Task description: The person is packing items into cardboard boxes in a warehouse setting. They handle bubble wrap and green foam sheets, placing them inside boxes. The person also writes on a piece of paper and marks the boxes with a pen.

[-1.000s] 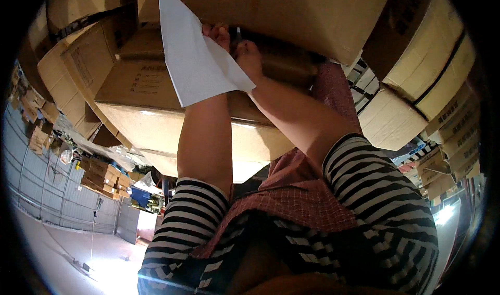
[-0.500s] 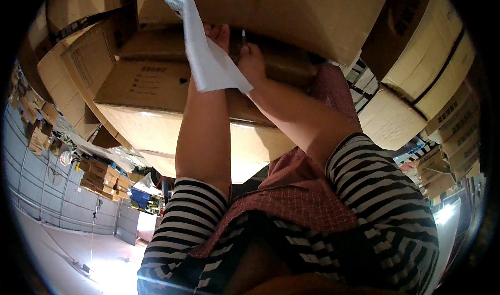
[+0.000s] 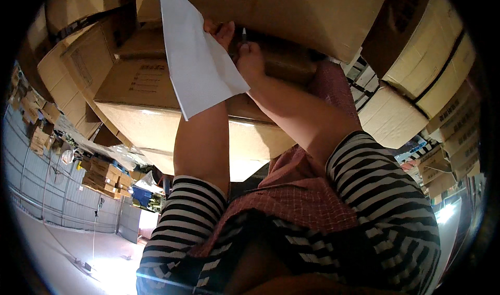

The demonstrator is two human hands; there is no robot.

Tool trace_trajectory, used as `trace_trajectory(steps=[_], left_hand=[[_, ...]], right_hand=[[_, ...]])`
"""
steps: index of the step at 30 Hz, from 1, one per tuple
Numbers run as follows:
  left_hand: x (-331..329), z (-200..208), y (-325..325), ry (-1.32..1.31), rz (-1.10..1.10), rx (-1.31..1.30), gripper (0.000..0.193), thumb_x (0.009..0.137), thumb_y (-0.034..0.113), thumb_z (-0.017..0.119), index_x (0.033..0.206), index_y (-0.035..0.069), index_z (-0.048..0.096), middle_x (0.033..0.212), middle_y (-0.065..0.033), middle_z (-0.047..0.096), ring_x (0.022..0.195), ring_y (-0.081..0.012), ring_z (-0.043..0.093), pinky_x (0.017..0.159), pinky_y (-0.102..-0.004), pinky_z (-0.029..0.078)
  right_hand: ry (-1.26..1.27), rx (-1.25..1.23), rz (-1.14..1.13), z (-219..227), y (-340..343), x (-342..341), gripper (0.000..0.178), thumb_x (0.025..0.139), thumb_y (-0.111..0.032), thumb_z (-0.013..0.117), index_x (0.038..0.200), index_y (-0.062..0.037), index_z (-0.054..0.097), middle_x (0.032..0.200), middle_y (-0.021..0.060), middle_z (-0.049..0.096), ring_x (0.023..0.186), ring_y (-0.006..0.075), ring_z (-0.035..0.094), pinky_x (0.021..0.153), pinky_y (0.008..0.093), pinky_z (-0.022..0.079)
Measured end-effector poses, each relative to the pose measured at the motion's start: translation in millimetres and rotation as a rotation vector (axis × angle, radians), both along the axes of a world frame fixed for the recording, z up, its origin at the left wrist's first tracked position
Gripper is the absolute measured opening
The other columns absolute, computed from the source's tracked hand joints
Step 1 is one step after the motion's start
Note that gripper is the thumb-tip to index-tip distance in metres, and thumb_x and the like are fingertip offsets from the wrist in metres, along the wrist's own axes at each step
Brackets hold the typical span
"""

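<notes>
Brown cardboard boxes (image 3: 138,81) crowd the head view. Ahead, the right hand (image 3: 251,60) is closed around a slim pen-like tool (image 3: 244,36), pale tip pointing away. Just beside it, the left hand (image 3: 225,34) is partly hidden by a white sheet (image 3: 198,68); its grip cannot be told.

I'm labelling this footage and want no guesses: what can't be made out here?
All in the head view:
Left hand, wrist part: hidden behind the white sheet.
The white sheet, upper end: cut off by the top edge.
Pen-like tool, lower part: covered by the right hand.
Cardboard box, print: too small and dim.
</notes>
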State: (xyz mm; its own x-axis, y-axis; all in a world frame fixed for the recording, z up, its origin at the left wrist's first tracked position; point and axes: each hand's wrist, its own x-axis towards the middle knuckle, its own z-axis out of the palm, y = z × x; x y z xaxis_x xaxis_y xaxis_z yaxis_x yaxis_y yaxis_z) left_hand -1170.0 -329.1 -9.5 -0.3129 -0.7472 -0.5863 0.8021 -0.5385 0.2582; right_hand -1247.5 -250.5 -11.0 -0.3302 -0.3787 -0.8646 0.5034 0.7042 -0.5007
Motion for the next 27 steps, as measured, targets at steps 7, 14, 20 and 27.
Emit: trace_trajectory(steps=[7, 14, 20, 27], left_hand=[[0, 5, -2, 0.075, -0.001, -0.024, 0.022, 0.087, 0.027, 0.053, 0.100, 0.010, 0.053, 0.096, -0.0068, 0.052, 0.091, -0.0235, 0.047, 0.088, -0.0427, 0.041], [-1, 9, -3, 0.140, -0.006, -0.038, 0.023, 0.086, 0.028, 0.055, 0.101, 0.011, 0.055, 0.094, -0.0050, 0.054, 0.087, -0.0197, 0.049, 0.085, -0.0400, 0.043], [0, 9, -2, 0.172, -0.015, -0.043, 0.023, 0.086, 0.028, 0.057, 0.102, 0.012, 0.057, 0.092, -0.0035, 0.055, 0.084, -0.0164, 0.050, 0.082, -0.0377, 0.044], [1, 5, -5, 0.210, -0.005, -0.053, 0.024, 0.085, 0.028, 0.059, 0.104, 0.013, 0.058, 0.089, -0.0018, 0.057, 0.079, -0.0126, 0.052, 0.078, -0.0350, 0.046]], right_hand=[[0.026, -0.021, -0.022, -6, 0, 2, 0.020, 0.094, -0.019, 0.043, 0.100, -0.0029, 0.053, 0.071, 0.0063, 0.055, 0.061, 0.0141, 0.050, 0.055, 0.0312, 0.041], [0.159, -0.020, 0.209, 22, -4, -4, 0.022, 0.093, -0.018, 0.045, 0.104, -0.0024, 0.054, 0.077, 0.0086, 0.059, 0.065, 0.0168, 0.053, 0.059, 0.0317, 0.044], [-0.084, 0.026, -0.090, 36, -16, -15, 0.022, 0.093, -0.017, 0.043, 0.106, -0.0021, 0.054, 0.081, 0.0111, 0.058, 0.068, 0.0188, 0.052, 0.061, 0.0345, 0.043], [0.034, 0.008, -0.050, 26, -2, -6, 0.020, 0.095, -0.020, 0.040, 0.103, -0.0048, 0.051, 0.069, 0.0052, 0.051, 0.054, 0.0129, 0.045, 0.048, 0.0304, 0.038]])
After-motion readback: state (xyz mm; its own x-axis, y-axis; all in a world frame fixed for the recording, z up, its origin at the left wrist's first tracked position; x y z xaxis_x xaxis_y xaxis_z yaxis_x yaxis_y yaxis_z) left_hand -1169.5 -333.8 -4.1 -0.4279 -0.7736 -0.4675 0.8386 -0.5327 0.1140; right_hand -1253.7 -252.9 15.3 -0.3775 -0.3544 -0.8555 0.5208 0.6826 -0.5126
